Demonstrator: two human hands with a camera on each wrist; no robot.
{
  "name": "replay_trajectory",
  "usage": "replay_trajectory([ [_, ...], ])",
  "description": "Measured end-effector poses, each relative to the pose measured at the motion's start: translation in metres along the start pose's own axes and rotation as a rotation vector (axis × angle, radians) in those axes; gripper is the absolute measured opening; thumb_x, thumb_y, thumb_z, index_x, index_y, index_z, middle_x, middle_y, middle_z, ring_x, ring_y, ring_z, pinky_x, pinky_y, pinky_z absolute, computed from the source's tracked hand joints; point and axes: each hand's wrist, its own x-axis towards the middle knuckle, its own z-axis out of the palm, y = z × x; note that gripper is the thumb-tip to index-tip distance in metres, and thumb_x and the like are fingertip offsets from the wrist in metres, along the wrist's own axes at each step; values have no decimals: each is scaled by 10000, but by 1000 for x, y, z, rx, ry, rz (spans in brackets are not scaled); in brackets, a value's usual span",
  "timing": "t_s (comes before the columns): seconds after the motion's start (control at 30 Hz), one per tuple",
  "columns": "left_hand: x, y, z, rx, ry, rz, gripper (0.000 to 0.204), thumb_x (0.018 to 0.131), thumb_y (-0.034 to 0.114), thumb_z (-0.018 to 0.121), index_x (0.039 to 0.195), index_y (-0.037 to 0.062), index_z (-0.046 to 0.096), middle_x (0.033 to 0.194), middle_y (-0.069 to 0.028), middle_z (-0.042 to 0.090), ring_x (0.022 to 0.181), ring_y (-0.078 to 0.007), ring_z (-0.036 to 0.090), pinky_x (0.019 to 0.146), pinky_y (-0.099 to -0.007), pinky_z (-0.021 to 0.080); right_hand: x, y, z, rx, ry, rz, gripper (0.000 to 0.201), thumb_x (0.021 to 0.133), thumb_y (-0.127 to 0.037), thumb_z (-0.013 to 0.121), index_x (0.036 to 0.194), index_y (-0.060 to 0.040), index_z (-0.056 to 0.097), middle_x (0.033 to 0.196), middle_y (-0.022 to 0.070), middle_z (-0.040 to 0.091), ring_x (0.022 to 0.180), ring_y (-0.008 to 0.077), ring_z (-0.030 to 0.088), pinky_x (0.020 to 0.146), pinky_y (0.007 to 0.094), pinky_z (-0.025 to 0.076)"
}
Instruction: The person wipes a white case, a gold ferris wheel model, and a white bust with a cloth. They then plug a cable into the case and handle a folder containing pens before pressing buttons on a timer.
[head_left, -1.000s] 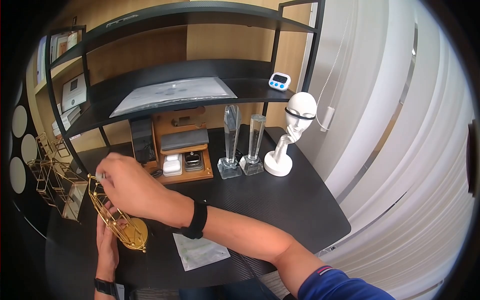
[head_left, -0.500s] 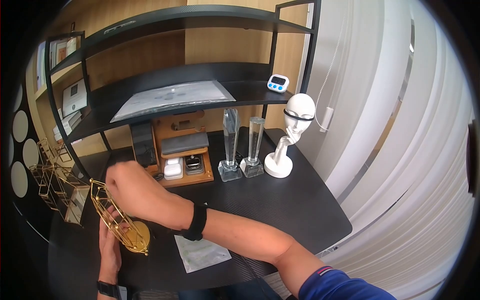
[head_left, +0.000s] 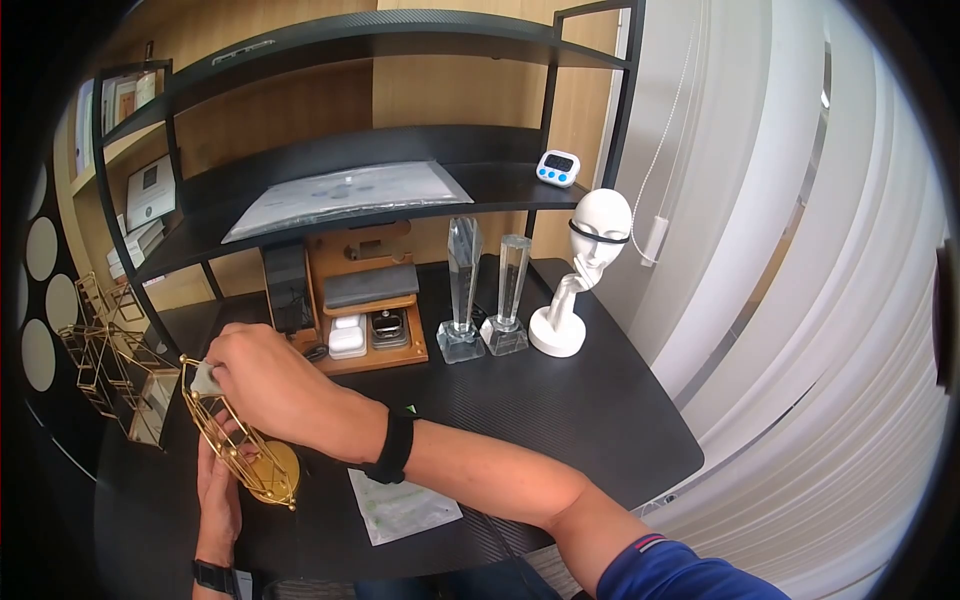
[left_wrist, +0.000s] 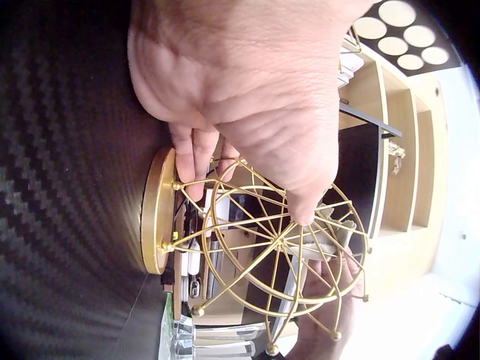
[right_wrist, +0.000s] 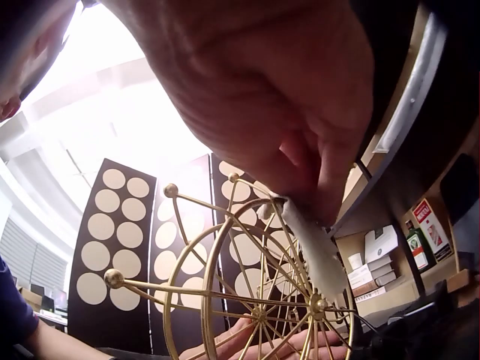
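A gold wire wheel ornament [head_left: 228, 452] stands on its round gold base [head_left: 274, 474] at the desk's left. The left hand [head_left: 217, 490] holds it from the near left; in the left wrist view that hand [left_wrist: 247, 97] has its thumb on the wheel's hub and its other fingers behind the frame. With its fingertips the right hand [head_left: 285, 395] pinches a pale grey cloth [head_left: 205, 380] at the top of the wheel. Seen from the right wrist, the cloth [right_wrist: 316, 251] hangs against the rim and spokes under the right hand [right_wrist: 277, 112].
A flat packet [head_left: 405, 508] lies on the desk right of the ornament. Behind stand a wooden organizer [head_left: 375, 352], two crystal trophies [head_left: 463, 290] and a white head figure [head_left: 557, 330]. A black shelf [head_left: 500, 180] crosses above, and gold wire frames [head_left: 108, 370] are at far left.
The right hand dipped slightly lower and now sits at the wheel's top, with more of the cloth showing. The left hand has kept its hold on the ornament.
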Motion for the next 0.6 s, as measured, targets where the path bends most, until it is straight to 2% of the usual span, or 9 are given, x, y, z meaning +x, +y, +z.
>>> replay_trajectory([
  [0.13,0,0,0,1,-11,0,733,1083,422,593,1649,32,337,1520,-97,539,1189,-192,629,1088,-362,470,-5,8,3,-87,-80,24,147,879,29,615,904,108,737,946,333,700,924,478,721,840,498,587],
  [0.2,0,0,0,-5,-6,-1,730,1084,419,590,1649,33,336,1523,-101,541,1194,-191,630,1090,-367,470,-8,3,0,-92,-313,176,139,837,49,634,897,121,737,879,338,702,875,491,727,768,501,600],
  [0.3,0,1,0,-10,-18,4,719,1087,411,585,1648,36,337,1527,-102,541,1197,-191,630,1090,-371,470,-13,16,6,-96,-310,134,133,802,60,666,891,130,735,864,337,707,853,496,731,725,496,606],
  [0.43,-1,2,0,12,-15,0,712,1089,413,581,1646,39,341,1529,-103,542,1200,-191,631,1090,-372,469,-19,23,9,-138,-286,77,126,793,70,672,884,126,739,847,344,702,850,495,733,735,495,611],
  [0.5,-1,2,0,11,-12,7,710,1088,413,582,1645,41,345,1526,-95,548,1197,-188,629,1090,-369,467,-19,23,9,-197,-416,123,126,779,78,682,881,124,741,842,343,702,859,489,737,749,488,615],
  [0.6,-1,1,-1,1,-9,3,706,1090,407,579,1647,42,344,1520,-85,557,1192,-187,628,1090,-367,465,-16,26,12,-210,-406,113,113,791,74,669,870,124,734,820,334,696,835,490,729,742,492,604],
])
